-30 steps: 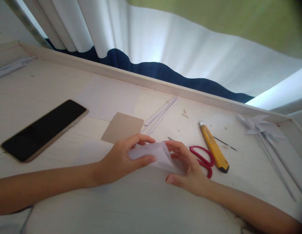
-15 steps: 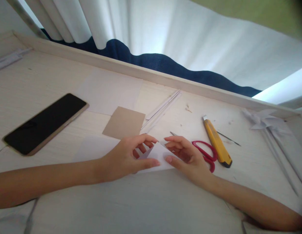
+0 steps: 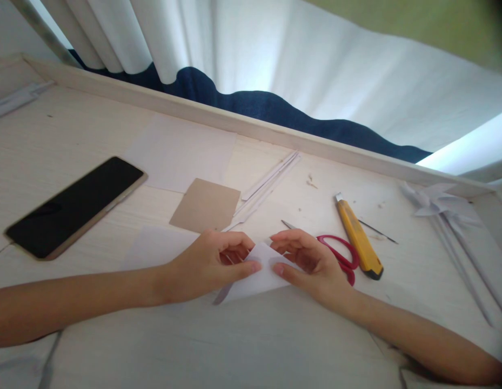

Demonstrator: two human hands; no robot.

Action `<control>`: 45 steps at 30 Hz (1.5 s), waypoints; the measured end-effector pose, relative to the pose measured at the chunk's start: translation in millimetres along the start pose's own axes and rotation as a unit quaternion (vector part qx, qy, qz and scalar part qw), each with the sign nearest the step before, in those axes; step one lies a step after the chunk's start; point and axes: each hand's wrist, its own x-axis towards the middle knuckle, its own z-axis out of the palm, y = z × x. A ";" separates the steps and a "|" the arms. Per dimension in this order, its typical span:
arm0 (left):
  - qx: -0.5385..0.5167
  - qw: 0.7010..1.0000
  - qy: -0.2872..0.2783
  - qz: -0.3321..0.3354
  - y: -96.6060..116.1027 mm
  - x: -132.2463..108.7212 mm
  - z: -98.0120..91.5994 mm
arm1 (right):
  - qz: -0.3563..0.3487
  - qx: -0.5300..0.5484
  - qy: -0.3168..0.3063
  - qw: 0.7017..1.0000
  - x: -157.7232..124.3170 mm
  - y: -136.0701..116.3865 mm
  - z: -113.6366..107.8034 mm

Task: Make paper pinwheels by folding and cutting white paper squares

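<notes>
Between my hands is a small piece of white paper [image 3: 261,276] with a pointed top corner and a folded left edge. My left hand [image 3: 212,265] pinches its left side, thumb on the near face and fingers curled behind. On the right side, my right hand [image 3: 311,259] grips it the same way, thumb in front. Red-handled scissors [image 3: 343,253] lie just beyond my right hand, partly covered by it. Behind my left hand rest a square brown card [image 3: 206,204] and another white sheet [image 3: 157,246], which the hand partly hides.
A black-screened phone [image 3: 76,205] lies at the left, by a large white sheet [image 3: 181,151]. Thin paper strips [image 3: 270,181] lie mid-table. A yellow box cutter [image 3: 359,235], a thin dark stick [image 3: 378,231] and white paper pinwheels [image 3: 441,205] are at the right. A raised ledge [image 3: 254,119] borders the back.
The paper has tilted and its folded left edge now shows below my left hand. My fingertips have shifted slightly down from its top corner.
</notes>
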 end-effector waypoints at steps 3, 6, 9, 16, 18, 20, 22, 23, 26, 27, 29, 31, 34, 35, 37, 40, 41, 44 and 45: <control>-0.010 1.000 0.003 0.001 -1.3 0.8 0.6 | -0.002 -0.005 -0.002 1.000 0.7 -0.1 -0.2; -0.021 1.000 0.000 -0.009 -1.5 1.4 1.3 | 0.003 -0.016 -0.003 1.000 0.5 0.0 0.0; -0.022 1.000 0.006 -0.017 -0.4 1.0 1.7 | 0.012 -0.006 -0.006 1.000 0.4 -0.4 0.0; -0.025 0.999 0.028 -0.013 0.6 0.6 1.7 | 0.069 0.014 -0.007 0.998 2.4 -9.0 1.1; -0.029 0.999 0.040 -0.010 1.2 1.1 1.4 | 0.087 0.023 -0.006 0.996 3.5 -10.2 1.2; -0.044 0.998 0.049 -0.010 1.4 1.9 1.2 | 0.097 0.044 -0.002 0.994 4.6 -9.8 0.9; -0.069 0.996 0.058 -0.008 0.5 3.0 1.3 | 0.103 0.068 0.006 0.992 5.8 -8.7 0.8; -0.081 0.995 0.061 -0.007 -0.3 3.4 1.5 | 0.107 0.077 0.012 0.991 6.3 -8.2 0.9; -0.101 0.993 0.064 -0.012 -2.7 4.0 2.1 | 0.121 0.083 0.027 0.989 7.6 -8.1 1.8; -0.103 0.993 0.063 -0.016 -3.2 3.9 2.3 | 0.124 0.080 0.026 0.989 7.8 -8.4 2.2; -0.108 0.992 0.061 -0.023 -3.3 3.4 2.3 | 0.124 0.077 0.017 0.989 8.0 -9.5 2.8; -0.112 0.992 0.056 -0.026 -2.4 2.7 1.9 | 0.125 0.079 0.015 0.989 7.9 -10.6 3.0; -0.116 0.991 0.049 -0.033 -0.8 2.3 1.2 | 0.131 0.089 0.015 0.987 7.9 -11.7 2.8; -0.117 0.991 0.048 -0.036 -0.5 2.4 1.0 | 0.132 0.091 0.012 0.987 8.1 -11.9 2.7; -0.119 0.991 0.048 -0.040 -0.7 2.9 0.6 | 0.131 0.093 0.005 0.987 8.4 -12.1 2.8; -0.122 0.991 0.042 -0.038 -2.6 4.1 0.2 | 0.132 0.099 0.005 0.986 9.0 -11.8 3.0; -0.122 0.991 0.041 -0.036 -3.4 4.4 0.1 | 0.132 0.101 0.005 0.986 9.2 -11.5 3.1; -0.124 0.991 0.040 -0.025 -5.4 5.4 0.1 | 0.125 0.106 0.003 0.986 9.2 -10.2 2.8; -0.124 0.991 0.041 -0.023 -5.7 5.6 0.2 | 0.123 0.106 0.004 0.987 9.1 -9.7 2.6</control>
